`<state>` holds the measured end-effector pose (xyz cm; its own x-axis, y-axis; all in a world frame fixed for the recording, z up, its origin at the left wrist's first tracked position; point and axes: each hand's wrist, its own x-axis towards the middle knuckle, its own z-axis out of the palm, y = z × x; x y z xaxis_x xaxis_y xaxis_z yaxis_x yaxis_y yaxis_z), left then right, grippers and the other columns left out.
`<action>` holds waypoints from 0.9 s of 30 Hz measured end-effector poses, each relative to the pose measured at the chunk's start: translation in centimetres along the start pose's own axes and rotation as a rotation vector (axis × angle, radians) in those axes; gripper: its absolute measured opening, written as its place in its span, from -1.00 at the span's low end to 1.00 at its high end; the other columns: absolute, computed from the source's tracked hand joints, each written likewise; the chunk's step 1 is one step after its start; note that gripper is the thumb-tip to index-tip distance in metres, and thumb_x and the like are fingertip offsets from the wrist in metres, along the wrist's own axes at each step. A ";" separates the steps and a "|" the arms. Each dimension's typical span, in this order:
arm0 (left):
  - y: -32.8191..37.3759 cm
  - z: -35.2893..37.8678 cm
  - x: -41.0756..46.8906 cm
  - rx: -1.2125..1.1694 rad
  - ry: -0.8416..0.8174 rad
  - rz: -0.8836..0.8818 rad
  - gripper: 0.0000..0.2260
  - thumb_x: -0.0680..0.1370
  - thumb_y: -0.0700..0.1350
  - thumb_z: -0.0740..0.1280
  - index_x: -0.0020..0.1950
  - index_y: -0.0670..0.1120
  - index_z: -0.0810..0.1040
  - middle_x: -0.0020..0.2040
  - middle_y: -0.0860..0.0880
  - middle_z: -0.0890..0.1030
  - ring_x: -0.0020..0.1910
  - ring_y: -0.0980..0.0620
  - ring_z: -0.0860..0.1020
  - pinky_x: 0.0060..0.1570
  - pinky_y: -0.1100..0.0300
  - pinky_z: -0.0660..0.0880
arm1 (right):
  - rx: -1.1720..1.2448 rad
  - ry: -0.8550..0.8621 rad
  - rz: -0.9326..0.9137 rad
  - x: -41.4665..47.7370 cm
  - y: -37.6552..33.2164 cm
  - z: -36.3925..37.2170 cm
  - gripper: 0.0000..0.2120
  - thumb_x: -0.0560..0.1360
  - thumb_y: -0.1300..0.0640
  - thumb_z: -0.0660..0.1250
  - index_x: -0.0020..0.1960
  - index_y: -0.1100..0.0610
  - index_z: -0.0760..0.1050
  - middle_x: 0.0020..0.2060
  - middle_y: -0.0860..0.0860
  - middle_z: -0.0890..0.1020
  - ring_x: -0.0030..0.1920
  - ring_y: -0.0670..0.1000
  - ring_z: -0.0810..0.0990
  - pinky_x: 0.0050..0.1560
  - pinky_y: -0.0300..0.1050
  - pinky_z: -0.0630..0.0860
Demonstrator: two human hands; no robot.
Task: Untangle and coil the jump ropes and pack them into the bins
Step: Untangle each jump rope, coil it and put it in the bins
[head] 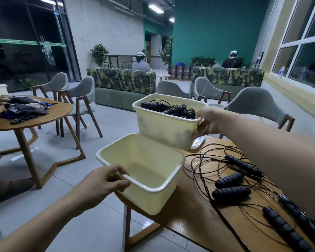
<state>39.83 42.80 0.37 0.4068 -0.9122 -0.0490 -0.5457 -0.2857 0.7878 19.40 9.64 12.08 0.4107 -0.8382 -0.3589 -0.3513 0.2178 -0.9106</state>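
Note:
Two pale yellow plastic bins stand at the left edge of a wooden table (198,215). The near bin (153,195) has nothing in it; my left hand (105,182) grips its near-left rim. The far bin (162,128) holds several coiled black jump ropes (173,109); my right hand (207,122) grips its right rim, thumb inside. To the right of the bins, tangled black jump ropes (231,184) with ribbed black handles lie loose on the tabletop under my right forearm.
A round wooden table (44,115) with a pile of dark cloth (25,108) stands to the left, another person's hand on it. Grey chairs (80,95) and leaf-print sofas (122,80) stand behind. Two people sit far off. A small clear plastic item (198,142) lies by the far bin.

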 end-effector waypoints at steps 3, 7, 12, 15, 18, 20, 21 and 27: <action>0.2 0.2 -0.2 -0.017 0.012 -0.003 -0.89 0.60 0.00 0.49 0.11 0.05 0.69 -0.10 0.00 0.76 -0.05 0.08 0.72 0.19 0.04 0.61 | 0.003 -0.019 0.047 0.8 1.4 1.2 -0.71 0.68 0.29 0.15 0.39 0.24 0.26 0.25 0.38 0.51 0.06 0.47 0.65 -0.40 0.37 0.67; 0.2 0.4 0.0 -0.012 0.017 -0.002 -0.87 0.59 0.03 0.49 0.11 0.07 0.68 -0.10 0.02 0.77 -0.03 0.07 0.73 0.21 -0.02 0.61 | -0.006 -0.022 0.136 2.5 3.7 3.2 -0.79 0.69 0.21 0.20 0.30 0.21 0.31 0.21 0.33 0.53 -0.07 0.45 0.68 -0.36 0.31 0.69; 0.3 0.4 0.2 -0.007 0.018 -0.011 -0.86 0.59 0.05 0.49 0.12 0.07 0.67 -0.09 0.04 0.77 -0.02 0.09 0.73 0.21 0.00 0.61 | 0.077 0.016 0.127 4.4 5.9 5.4 -0.92 0.64 0.32 0.20 0.11 0.22 0.36 -0.01 0.22 0.61 -0.08 0.25 0.71 -0.16 0.34 0.72; 0.3 0.3 0.4 0.005 0.017 -0.019 -0.86 0.59 0.04 0.48 0.12 0.08 0.67 -0.08 0.05 0.77 -0.01 0.10 0.72 0.19 0.05 0.62 | 0.112 0.042 0.123 5.9 6.9 6.5 -0.88 0.58 0.37 0.16 0.06 0.23 0.41 -0.06 0.16 0.54 -0.05 0.18 0.60 0.19 0.18 0.66; 0.2 0.2 0.6 0.012 0.033 -0.026 -0.88 0.59 0.03 0.48 0.11 0.08 0.67 -0.09 0.06 0.77 -0.02 0.11 0.72 0.17 0.08 0.62 | 0.132 0.052 0.126 7.1 7.6 6.7 -0.83 0.53 0.38 0.16 0.03 0.20 0.43 -0.10 0.15 0.53 -0.08 0.15 0.58 0.31 0.13 0.60; 0.2 0.3 0.7 0.017 0.044 -0.022 -0.89 0.59 0.03 0.48 0.10 0.09 0.68 -0.09 0.06 0.76 -0.03 0.10 0.72 0.16 0.08 0.62 | 0.116 0.041 0.118 7.4 7.9 6.5 -0.87 0.54 0.35 0.19 0.02 0.19 0.45 -0.04 0.16 0.54 -0.05 0.16 0.59 0.31 0.13 0.60; 0.2 0.3 0.8 0.017 0.048 -0.020 -0.89 0.59 0.04 0.48 0.10 0.10 0.68 -0.09 0.06 0.76 -0.03 0.10 0.72 0.15 0.07 0.62 | 0.107 0.021 0.113 7.5 8.1 6.3 -0.89 0.55 0.33 0.21 0.04 0.19 0.45 -0.01 0.16 0.53 -0.05 0.16 0.58 0.26 0.12 0.63; 0.8 0.5 0.8 0.042 0.063 -0.002 -0.87 0.58 0.09 0.47 0.11 0.15 0.68 -0.09 0.10 0.76 -0.02 0.12 0.71 0.12 0.10 0.62 | 0.061 -0.071 0.095 6.2 7.9 3.9 -0.72 0.67 0.12 0.31 0.29 0.24 0.36 0.17 0.34 0.55 0.01 0.36 0.69 -0.23 0.22 0.72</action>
<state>39.32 41.72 0.61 0.4522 -0.8918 -0.0106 -0.5750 -0.3006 0.7609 22.43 8.08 1.86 0.4371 -0.7754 -0.4557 -0.3401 0.3266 -0.8819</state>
